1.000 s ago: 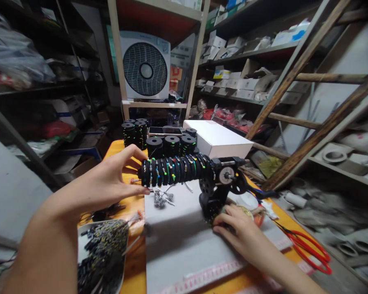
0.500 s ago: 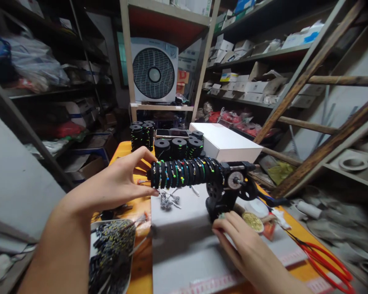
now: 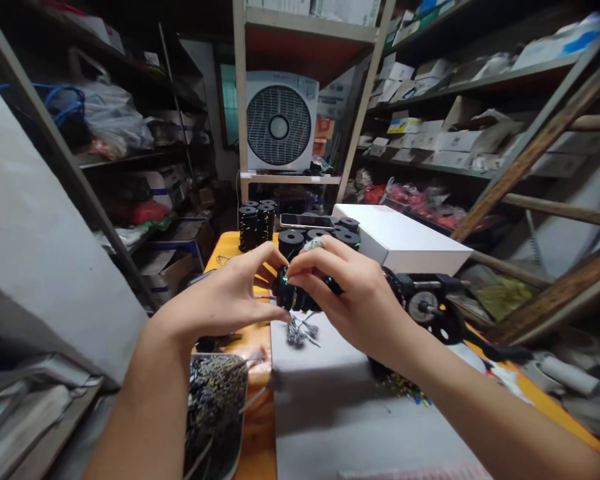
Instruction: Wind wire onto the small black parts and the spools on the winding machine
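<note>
My left hand [image 3: 230, 293] curves round the near-left end of a black roll [image 3: 299, 300] wound with cord and small coloured pieces, thumb below and fingers above. My right hand [image 3: 355, 287] reaches over the roll, thumb and forefinger pinched at its left end; what lies between the fingertips is too small to make out. A pale greenish band or wrap [image 3: 314, 245] sits on a right finger. Most of the roll is hidden behind my right hand. Its right end meets a black winding device [image 3: 425, 303] with a round dial.
A tray [image 3: 240, 427] of small dark pieces stands at the left front. Grey-tipped wires [image 3: 297, 332] lie on the white board [image 3: 325, 413]. Behind are black spools [image 3: 249, 230], a phone [image 3: 307, 221] and a white box [image 3: 405, 233]. Coloured bits [image 3: 410, 389] lie beneath my right forearm.
My right hand has risen from beside the device's base to the roll's left end. The left hand stays at that end. The view has swung left, shifting everything rightward.
</note>
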Demonstrator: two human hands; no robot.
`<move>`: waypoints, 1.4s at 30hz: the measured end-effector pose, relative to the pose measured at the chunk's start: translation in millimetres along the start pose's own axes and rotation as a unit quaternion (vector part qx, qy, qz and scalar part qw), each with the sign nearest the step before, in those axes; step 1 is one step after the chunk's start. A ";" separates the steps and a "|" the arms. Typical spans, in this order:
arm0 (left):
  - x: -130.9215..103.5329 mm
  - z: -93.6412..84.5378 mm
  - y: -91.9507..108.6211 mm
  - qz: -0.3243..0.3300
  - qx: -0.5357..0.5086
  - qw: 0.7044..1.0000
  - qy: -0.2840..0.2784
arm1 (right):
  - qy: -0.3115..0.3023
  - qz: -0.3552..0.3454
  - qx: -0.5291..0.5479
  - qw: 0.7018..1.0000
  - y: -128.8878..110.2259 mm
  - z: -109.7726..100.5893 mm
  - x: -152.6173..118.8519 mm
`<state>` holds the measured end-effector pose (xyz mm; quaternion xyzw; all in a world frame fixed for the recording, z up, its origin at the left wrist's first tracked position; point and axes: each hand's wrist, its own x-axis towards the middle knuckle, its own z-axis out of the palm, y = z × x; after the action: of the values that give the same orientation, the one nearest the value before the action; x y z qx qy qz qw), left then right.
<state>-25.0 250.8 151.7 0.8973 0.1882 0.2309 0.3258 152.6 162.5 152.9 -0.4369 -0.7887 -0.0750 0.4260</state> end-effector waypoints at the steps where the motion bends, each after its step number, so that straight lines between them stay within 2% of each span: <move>1: 0.1 -0.2 0.1 0.002 0.000 1.000 -0.001 | -0.007 -0.003 -0.005 1.000 0.8 1.3 1.7; 11: -1.4 -0.2 -0.2 0.001 0.016 1.000 0.003 | -0.038 -0.011 -0.051 0.998 -0.9 -2.4 7.8; 20: -1.2 -1.0 0.6 0.002 0.016 1.000 0.000 | -0.054 0.006 -0.042 0.998 -3.4 -7.0 9.7; 27: -1.9 -0.4 0.8 0.001 0.008 1.000 0.001 | -0.087 -0.010 -0.066 0.994 -5.5 -6.9 13.4; 33: -1.2 1.3 -3.9 -0.016 -0.007 1.000 0.015 | -0.110 -0.014 -0.042 0.993 -5.2 -8.8 13.4; 42: -1.4 -0.1 -0.4 0.001 -0.020 1.000 0.015 | -0.118 -0.015 -0.031 0.992 -6.4 -7.6 12.5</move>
<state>-26.2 250.4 151.1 0.8872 0.1873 0.2484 0.3409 149.2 162.7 168.5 -0.4440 -0.8370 -0.0538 0.3152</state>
